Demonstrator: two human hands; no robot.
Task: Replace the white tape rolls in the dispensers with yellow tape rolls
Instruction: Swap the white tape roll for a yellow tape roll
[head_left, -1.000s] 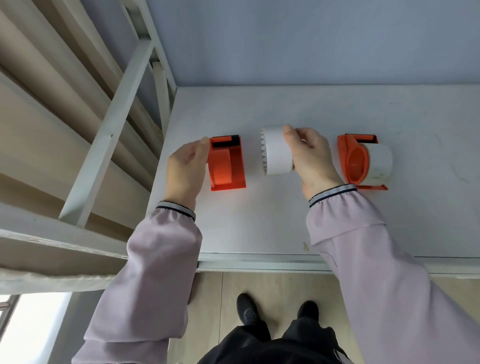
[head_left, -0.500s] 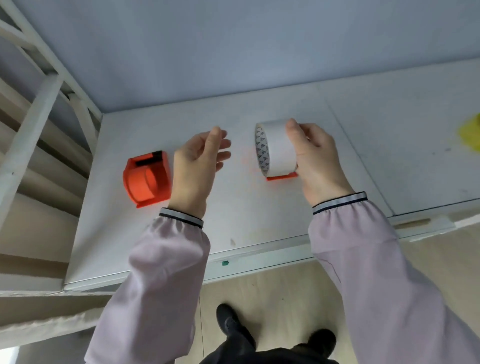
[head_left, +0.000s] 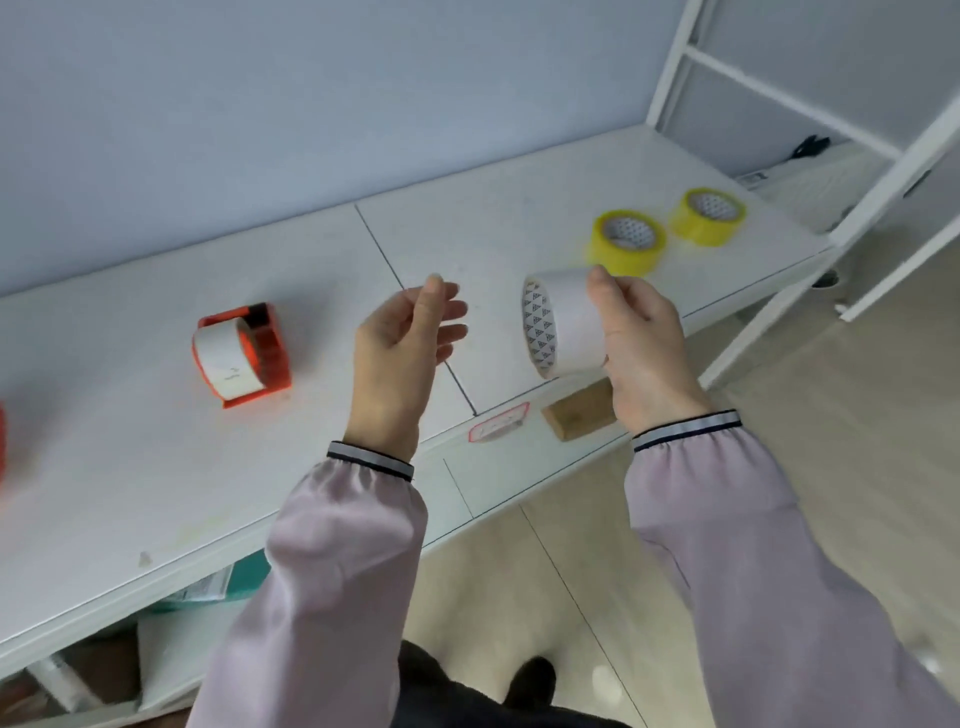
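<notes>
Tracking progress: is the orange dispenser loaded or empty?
Loaded: the dispenser has a white roll seated in it, not yet swapped for yellow.

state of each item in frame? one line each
White tape roll: off its dispenser, held on edge in the right hand, above the table.
Left hand: empty, fingers loosely curled.
Orange dispenser: on the table, white roll still loaded.
Near yellow roll: lying flat, untouched.
Far yellow roll: lying flat, untouched.
Second dispenser: mostly out of frame, cannot tell.

A wooden block (head_left: 579, 410) and red-bordered label (head_left: 497, 422) sit at the desk (head_left: 130, 467) edge.
</notes>
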